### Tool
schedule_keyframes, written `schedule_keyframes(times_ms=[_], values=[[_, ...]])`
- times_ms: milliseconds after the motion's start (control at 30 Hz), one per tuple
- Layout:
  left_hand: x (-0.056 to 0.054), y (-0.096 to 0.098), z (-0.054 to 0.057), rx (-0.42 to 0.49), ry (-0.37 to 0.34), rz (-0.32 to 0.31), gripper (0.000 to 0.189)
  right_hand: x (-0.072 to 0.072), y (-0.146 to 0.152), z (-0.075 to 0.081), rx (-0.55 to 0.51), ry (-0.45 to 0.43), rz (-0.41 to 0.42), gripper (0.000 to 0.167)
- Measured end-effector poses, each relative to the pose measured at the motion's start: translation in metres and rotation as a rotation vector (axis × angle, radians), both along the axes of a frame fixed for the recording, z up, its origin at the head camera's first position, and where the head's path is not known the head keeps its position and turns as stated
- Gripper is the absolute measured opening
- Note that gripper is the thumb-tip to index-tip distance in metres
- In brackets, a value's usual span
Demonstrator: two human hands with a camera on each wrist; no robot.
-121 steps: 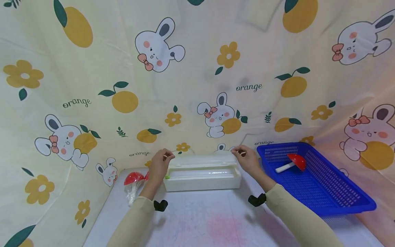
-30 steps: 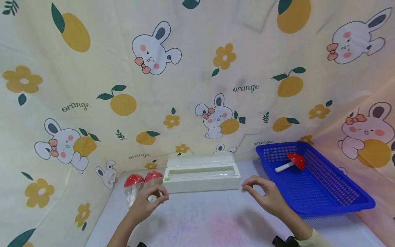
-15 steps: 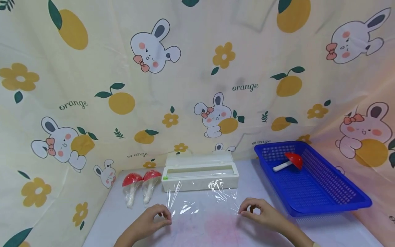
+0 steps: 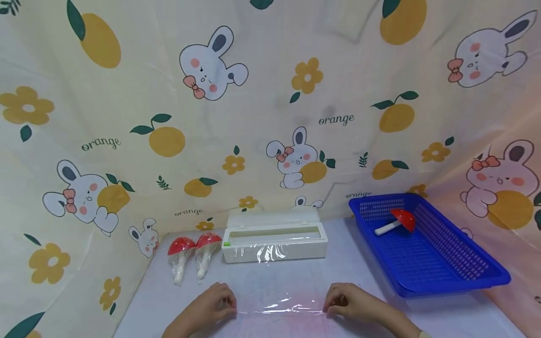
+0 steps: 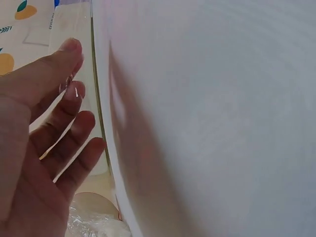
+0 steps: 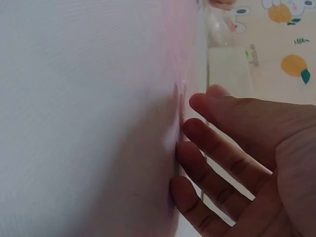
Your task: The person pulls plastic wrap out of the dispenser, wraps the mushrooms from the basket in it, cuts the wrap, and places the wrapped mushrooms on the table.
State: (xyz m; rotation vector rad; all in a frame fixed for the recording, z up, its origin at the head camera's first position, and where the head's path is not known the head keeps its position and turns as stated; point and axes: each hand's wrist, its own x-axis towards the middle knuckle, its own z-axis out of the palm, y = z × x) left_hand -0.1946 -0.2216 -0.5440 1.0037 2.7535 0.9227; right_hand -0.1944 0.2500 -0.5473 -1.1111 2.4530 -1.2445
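A sheet of clear plastic wrap (image 4: pixel 281 300) runs from the white wrap dispenser (image 4: pixel 274 252) toward the person, low over the table. My left hand (image 4: pixel 211 306) pinches its near left corner between thumb and fingers; in the left wrist view a bit of film glints at those fingertips (image 5: pixel 74 91). At the near right corner my right hand (image 4: pixel 354 303) pinches the film, its fingers bent near the tabletop in the right wrist view. The dispenser's lid is up, with a green tab at the left of its slot.
Two red-capped toy mushrooms in clear film, one (image 4: pixel 181 258) beside the other (image 4: pixel 206 253), lie left of the dispenser. A blue basket (image 4: pixel 441 258) at the right holds an unwrapped mushroom (image 4: pixel 401 219). Behind the table hangs a patterned cloth (image 4: pixel 253 117).
Both hands have moved from the dispenser toward the person, drawing out the plastic wrap, and have sunk lower. In the last half second the film has flattened toward the table.
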Motion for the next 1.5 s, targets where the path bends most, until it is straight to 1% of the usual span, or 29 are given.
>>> schedule_keyframes(times_ms=[67,167,233,300,367,433,533,633,767,867,967,1033,1133,1233,1300,1367,1500], values=[[0.000,0.000,-0.001,-0.019,-0.039,0.011,0.011,0.001,-0.001,0.000,0.018,-0.020,-0.009,0.006],[-0.001,0.001,-0.002,-0.041,-0.120,0.033,0.007,0.002,-0.001,0.000,0.027,-0.046,-0.023,0.008],[-0.002,0.002,-0.001,-0.045,-0.187,0.068,0.009,0.003,-0.001,0.001,0.032,-0.081,-0.033,0.009],[-0.002,0.003,0.000,-0.042,-0.225,0.107,0.011,0.004,-0.002,0.002,0.038,-0.110,-0.041,0.009],[-0.002,0.004,0.000,-0.035,-0.238,0.143,0.009,0.004,-0.002,0.001,0.044,-0.132,-0.049,0.009],[-0.003,0.004,0.000,-0.038,-0.226,0.159,0.003,0.005,-0.002,0.001,0.048,-0.147,-0.055,0.009],[-0.004,0.006,-0.001,-0.060,-0.205,0.172,0.014,0.005,-0.001,0.000,0.049,-0.151,-0.054,0.009],[-0.005,0.007,-0.002,-0.102,-0.168,0.179,0.024,0.004,-0.001,0.001,0.047,-0.162,-0.050,0.011],[-0.005,0.006,-0.001,-0.140,-0.139,0.175,0.030,0.003,-0.002,0.001,0.052,-0.164,-0.045,0.012],[-0.005,0.005,0.000,-0.143,-0.134,0.169,0.031,0.003,-0.003,0.003,0.053,-0.126,-0.039,0.012],[-0.005,0.006,0.001,-0.147,-0.110,0.164,0.031,0.003,-0.003,0.007,0.040,-0.085,-0.040,0.012],[-0.005,0.006,0.002,-0.153,-0.090,0.156,0.031,0.003,-0.003,0.010,0.021,-0.043,-0.044,0.011],[-0.004,0.007,0.004,-0.159,-0.077,0.148,0.031,0.003,-0.002,0.018,-0.023,0.034,-0.065,0.009],[-0.004,0.007,0.004,-0.159,-0.082,0.150,0.032,0.002,-0.001,0.031,-0.068,0.126,-0.102,0.009],[-0.005,0.007,0.003,-0.162,-0.090,0.159,0.034,0.001,0.001,0.041,-0.079,0.153,-0.144,0.009],[-0.006,0.008,0.002,-0.170,-0.090,0.168,0.037,0.001,0.004,0.054,-0.069,0.143,-0.196,0.010],[-0.009,0.008,0.001,-0.187,-0.092,0.182,0.039,-0.002,0.011,0.079,-0.037,0.071,-0.317,0.016]])
